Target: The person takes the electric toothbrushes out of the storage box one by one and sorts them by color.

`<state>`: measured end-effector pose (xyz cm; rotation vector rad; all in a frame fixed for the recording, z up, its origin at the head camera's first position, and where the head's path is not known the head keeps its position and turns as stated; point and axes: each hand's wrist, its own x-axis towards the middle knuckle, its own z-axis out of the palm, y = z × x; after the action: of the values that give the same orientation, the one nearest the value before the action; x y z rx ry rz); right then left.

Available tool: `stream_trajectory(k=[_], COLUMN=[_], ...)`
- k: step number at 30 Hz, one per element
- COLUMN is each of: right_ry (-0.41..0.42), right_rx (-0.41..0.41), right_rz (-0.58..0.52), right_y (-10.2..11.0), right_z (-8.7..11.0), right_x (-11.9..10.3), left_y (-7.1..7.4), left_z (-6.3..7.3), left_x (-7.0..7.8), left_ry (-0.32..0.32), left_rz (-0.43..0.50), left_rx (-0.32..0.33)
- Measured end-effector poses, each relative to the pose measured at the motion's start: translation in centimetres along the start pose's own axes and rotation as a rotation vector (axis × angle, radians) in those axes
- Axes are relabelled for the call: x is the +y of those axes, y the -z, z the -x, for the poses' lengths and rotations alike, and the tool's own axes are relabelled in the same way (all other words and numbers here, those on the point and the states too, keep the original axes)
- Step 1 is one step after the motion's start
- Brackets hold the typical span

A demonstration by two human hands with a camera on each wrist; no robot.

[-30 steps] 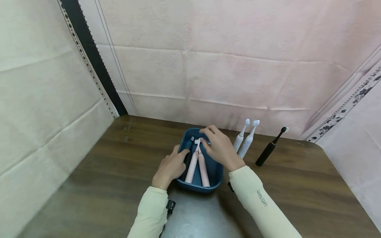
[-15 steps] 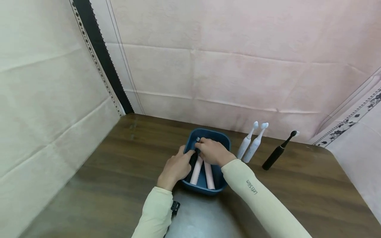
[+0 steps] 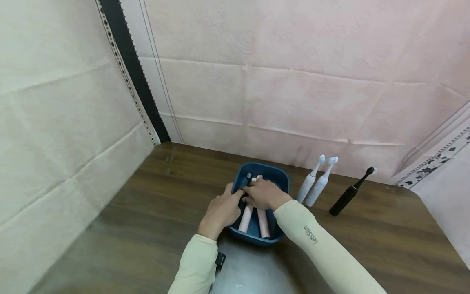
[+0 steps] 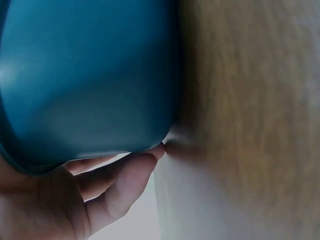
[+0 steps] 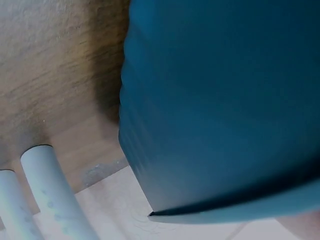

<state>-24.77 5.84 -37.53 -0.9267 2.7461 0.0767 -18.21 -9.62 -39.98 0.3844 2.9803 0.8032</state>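
Note:
A dark blue plastic bin (image 3: 269, 166) stands on the table with electric toothbrushes inside. My left hand (image 3: 222, 213) grips its left wall, thumb over the rim; in the left wrist view the fingers (image 4: 122, 192) lie along the outside of the bin (image 4: 90, 75). My right hand (image 3: 265, 194) reaches into the bin and pinches a black electric toothbrush (image 3: 248, 177) below its head; the hand hides much of it. Two pink electric toothbrushes (image 3: 247, 219) lie beside it, partly covered by the right hand. In the right wrist view the bin (image 5: 215, 100) hides the right fingers.
Two white electric toothbrushes (image 3: 318, 188) stand upright close to the bin's right side, their handles (image 5: 55, 190) also in the right wrist view. Farther right stands another black electric toothbrush (image 3: 345, 199). A cloth-covered wall (image 3: 293, 102) rises behind the wooden table (image 3: 147, 204).
My right hand has come down and leftward from above the pink toothbrushes onto the black toothbrush in the bin. The left hand keeps its grip on the bin. The head view has shifted slightly.

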Motion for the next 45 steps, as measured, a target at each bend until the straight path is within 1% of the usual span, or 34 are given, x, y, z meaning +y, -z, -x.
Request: stream_trajectory(k=[5,9,18,22,26,29,32,35,38,41,45], right_ry=[-0.017,-0.008,-0.007,-0.007,0.011,0.043,0.062,0.056,0.035,0.022,0.002], right_rx=[-0.025,-0.017,0.009,0.023,0.039,0.061,0.096,0.134,0.169,0.212,0.273], right_rz=[0.027,0.02,-0.053,-0.131,-0.271,-0.377,-0.451,-0.499,-0.52,-0.532,-0.574], right_y=[-0.1,-0.1,-0.3,-0.2,-0.3,-0.4,-0.4,-0.3,-0.2,0.0,0.1], right_z=[0.0,0.0,-0.1,0.0,0.0,0.0,0.3,0.5,0.8,1.2,2.1], right_x=[-0.2,-0.2,0.2,0.4,0.9,1.3,1.7,1.8,1.6,1.2,0.7], left_y=[-0.1,-0.1,-0.2,-0.2,-0.2,-0.1,-0.1,-0.1,-0.2,-0.2,-0.1], left_z=[0.0,0.0,0.0,0.0,-0.1,0.0,0.0,-0.1,-0.1,-0.1,-0.1], left_x=[-0.1,-0.1,-0.1,0.0,0.0,0.0,0.1,0.1,0.1,0.0,-0.1], left_ry=[0.004,0.007,0.001,-0.009,-0.008,0.0,0.002,0.0,-0.005,-0.006,-0.001], left_rz=[-0.011,-0.005,0.011,0.011,0.018,0.022,0.016,0.004,-0.005,0.0,0.012], left_rx=[0.004,0.004,0.008,0.011,0.012,0.007,0.003,0.004,0.005,0.004,0.0])
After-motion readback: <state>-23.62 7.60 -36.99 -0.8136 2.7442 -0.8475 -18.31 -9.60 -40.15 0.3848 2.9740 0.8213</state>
